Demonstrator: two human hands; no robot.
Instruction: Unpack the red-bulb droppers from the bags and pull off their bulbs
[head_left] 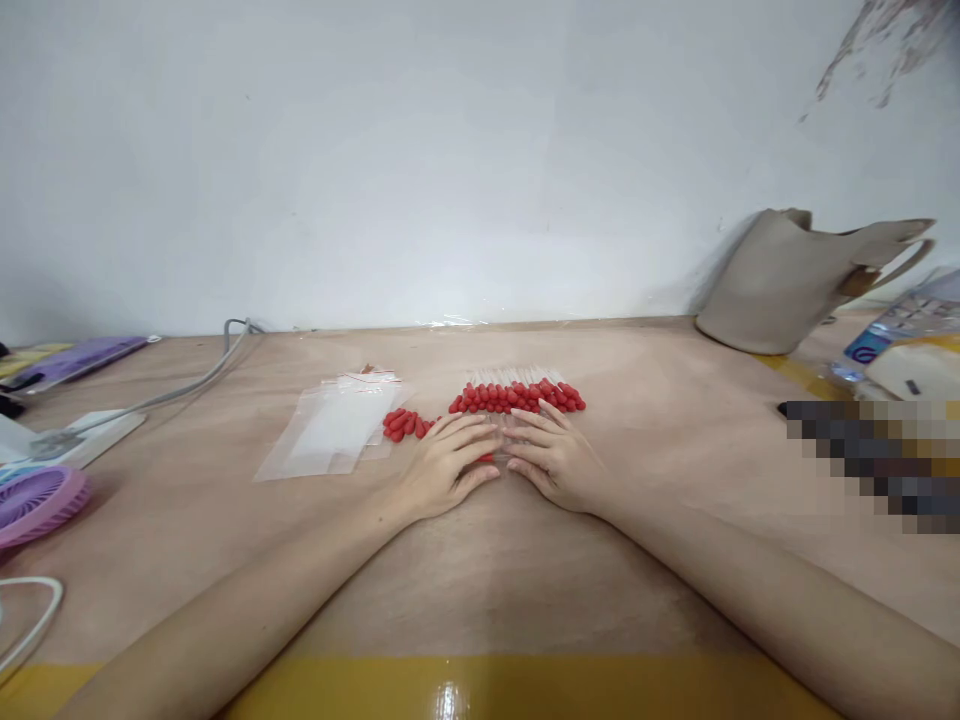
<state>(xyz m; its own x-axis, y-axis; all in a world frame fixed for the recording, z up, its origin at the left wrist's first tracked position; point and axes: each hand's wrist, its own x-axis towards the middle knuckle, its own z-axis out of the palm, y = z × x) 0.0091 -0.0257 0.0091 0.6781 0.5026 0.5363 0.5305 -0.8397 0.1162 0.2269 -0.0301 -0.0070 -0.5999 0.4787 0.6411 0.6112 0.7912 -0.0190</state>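
Left hand (454, 462) and right hand (556, 458), nearly fingertip-to-fingertip beside red-bulbed thin white sticks (517, 398), fingers loosely spread (any pinch unclear)!

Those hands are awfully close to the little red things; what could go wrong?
The left hand might scatter the small red cluster right beside it. The right hand, fingertips close to the red-tipped sticks, could knock them out of line. The clear bags overlap and may slide if brushed.

Even light; glare on yellow strip (480, 690); pixelated patch (892, 455), contents unclear.
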